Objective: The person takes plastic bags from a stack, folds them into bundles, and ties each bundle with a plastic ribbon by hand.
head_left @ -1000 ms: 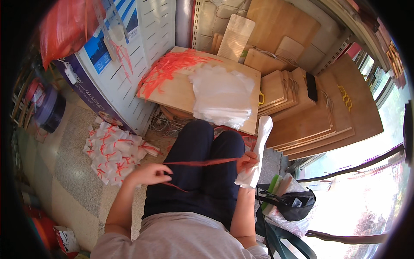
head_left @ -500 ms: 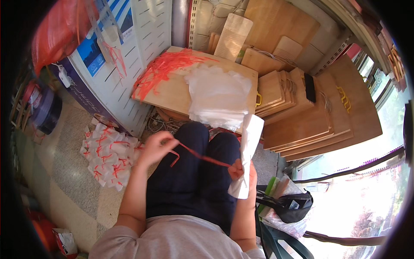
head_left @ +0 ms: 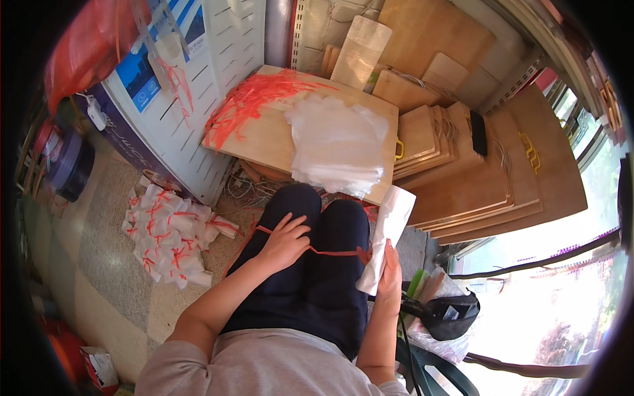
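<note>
My left hand (head_left: 285,243) lies flat on my thigh, fingers stretched out, over a thin red plastic strip (head_left: 333,253). One end of the strip shows past its fingertips, and the rest runs across my lap to my right hand. My right hand (head_left: 391,272) is closed round a long folded white plastic bundle (head_left: 389,231), held upright above my right thigh. The strip meets the bundle near its lower part; how it is fixed there is hidden. In front of my knees, a stack of white plastic sheets (head_left: 340,142) lies on a wooden board (head_left: 271,158).
Loose red strips (head_left: 247,109) are heaped at the board's left. On the floor to my left lies a pile of white bundles tied with red (head_left: 168,234). Wooden boards (head_left: 456,188) lean at the right, and a black bag (head_left: 452,317) is beside my chair.
My left hand has come down from the raised strip to my thigh, moving right, and its fingers have spread out. The white bundle in my right hand has shifted slightly right.
</note>
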The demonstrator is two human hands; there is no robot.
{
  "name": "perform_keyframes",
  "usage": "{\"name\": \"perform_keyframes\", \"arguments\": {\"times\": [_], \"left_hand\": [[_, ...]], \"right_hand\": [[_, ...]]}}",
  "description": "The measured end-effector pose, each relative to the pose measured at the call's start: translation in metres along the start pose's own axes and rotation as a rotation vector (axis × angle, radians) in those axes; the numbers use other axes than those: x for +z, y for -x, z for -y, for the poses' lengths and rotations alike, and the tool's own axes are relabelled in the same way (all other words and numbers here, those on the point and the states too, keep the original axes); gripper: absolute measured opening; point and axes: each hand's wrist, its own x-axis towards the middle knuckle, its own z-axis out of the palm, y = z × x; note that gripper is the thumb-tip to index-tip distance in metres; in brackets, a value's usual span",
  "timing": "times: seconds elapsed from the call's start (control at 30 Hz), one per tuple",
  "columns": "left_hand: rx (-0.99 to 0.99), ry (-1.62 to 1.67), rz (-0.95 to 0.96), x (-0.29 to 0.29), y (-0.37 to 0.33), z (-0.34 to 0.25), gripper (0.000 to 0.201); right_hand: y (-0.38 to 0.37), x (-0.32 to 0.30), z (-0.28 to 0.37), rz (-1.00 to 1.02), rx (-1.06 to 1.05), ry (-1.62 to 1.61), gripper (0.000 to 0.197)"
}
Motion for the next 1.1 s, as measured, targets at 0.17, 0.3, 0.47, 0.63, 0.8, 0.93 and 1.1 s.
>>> {"name": "perform_keyframes", "arguments": {"times": [0.17, 0.3, 0.47, 0.63, 0.8, 0.93, 1.1], "left_hand": [[-0.137, 0.097, 0.003, -0.022, -0.009, -0.012, 0.008], [-0.087, -0.029, -0.056, -0.042, -0.011, -0.017, 0.01], [-0.19, -0.118, -0.129, -0.052, -0.007, -0.008, 0.011], [-0.19, -0.069, -0.135, -0.06, 0.002, -0.01, 0.01], [-0.138, -0.072, -0.066, -0.072, 0.004, -0.028, 0.01], [-0.124, -0.046, -0.033, -0.085, 0.007, -0.026, 0.012], [-0.061, 0.15, 0.248, -0.118, -0.002, -0.01, 0.01]], "right_hand": [[0.018, 0.003, 0.009, -0.2, -0.113, 0.13, 0.024], [0.043, 0.023, 0.009, -0.251, -0.351, 0.42, 0.026], [0.06, 0.03, 0.019, -0.436, -0.581, 0.754, 0.025], [0.062, 0.06, 0.013, -0.187, -0.324, 0.244, 0.024], [0.002, 0.055, -0.054, 0.15, 0.119, 0.153, 0.027], [-0.019, 0.05, -0.08, 0.293, 0.257, 0.426, 0.028], [-0.007, 0.061, -0.069, 0.458, -0.093, 1.184, 0.024]]}}
